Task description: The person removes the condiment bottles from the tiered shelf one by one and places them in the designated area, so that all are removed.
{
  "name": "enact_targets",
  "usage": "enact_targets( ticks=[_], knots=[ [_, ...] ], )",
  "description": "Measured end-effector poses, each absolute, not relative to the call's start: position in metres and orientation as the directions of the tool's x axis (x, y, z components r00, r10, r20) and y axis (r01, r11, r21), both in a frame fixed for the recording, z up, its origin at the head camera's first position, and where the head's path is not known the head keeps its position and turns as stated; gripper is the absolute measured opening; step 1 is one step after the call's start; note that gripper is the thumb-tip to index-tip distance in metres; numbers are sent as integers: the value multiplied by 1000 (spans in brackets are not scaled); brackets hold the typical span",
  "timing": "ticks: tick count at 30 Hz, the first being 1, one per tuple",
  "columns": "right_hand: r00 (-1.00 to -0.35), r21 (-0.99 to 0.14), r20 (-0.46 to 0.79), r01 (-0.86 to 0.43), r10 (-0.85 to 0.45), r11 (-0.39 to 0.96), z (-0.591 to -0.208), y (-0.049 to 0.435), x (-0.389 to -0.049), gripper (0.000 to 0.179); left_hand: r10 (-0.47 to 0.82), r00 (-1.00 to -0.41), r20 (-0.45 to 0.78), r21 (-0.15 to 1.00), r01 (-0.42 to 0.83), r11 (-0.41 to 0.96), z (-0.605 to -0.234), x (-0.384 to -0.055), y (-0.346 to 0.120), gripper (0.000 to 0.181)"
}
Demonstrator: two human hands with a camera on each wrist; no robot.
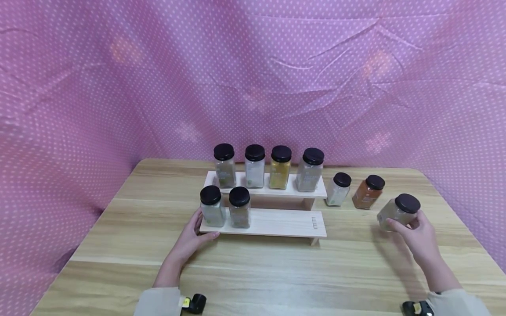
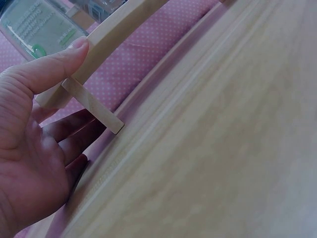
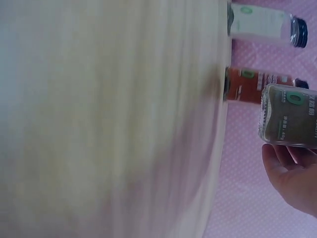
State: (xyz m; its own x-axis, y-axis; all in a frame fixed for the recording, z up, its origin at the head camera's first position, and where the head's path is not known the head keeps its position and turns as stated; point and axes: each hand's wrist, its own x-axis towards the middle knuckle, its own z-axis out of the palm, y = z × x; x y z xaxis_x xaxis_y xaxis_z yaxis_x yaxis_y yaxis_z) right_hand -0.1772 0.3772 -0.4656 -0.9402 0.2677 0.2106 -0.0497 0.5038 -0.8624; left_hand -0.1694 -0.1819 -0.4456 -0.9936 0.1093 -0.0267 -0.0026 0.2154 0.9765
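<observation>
At the left end of a two-tier wooden spice rack, my left hand grips the lower shelf. Its thumb lies along the front edge in the left wrist view, with the other fingers beneath, near the rack's leg. My right hand holds a black-lidded spice jar of grey-brown powder, tilted and raised over the table's right side. In the right wrist view a gap shows between this jar and the tabletop. Two jars, one pale and one brownish, stand on the lower shelf's left part.
Several black-lidded jars line the upper shelf, one with yellow powder. Right of the rack, a small white-filled jar and a reddish-brown one stand on the wooden table. A pink dotted cloth hangs behind.
</observation>
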Motion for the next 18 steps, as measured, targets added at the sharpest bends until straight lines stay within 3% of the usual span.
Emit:
enact_targets(
  ticks=[10,18],
  knots=[
    [-938,-833,98,105,331,543,-449,384,-188,62,116,-993,-9,976,16,215,-447,-170,-183,90],
    [-929,-832,108,110,354,543,-433,379,-193,53,116,-993,-14,977,11,214,-447,-169,-183,90]
  ],
)
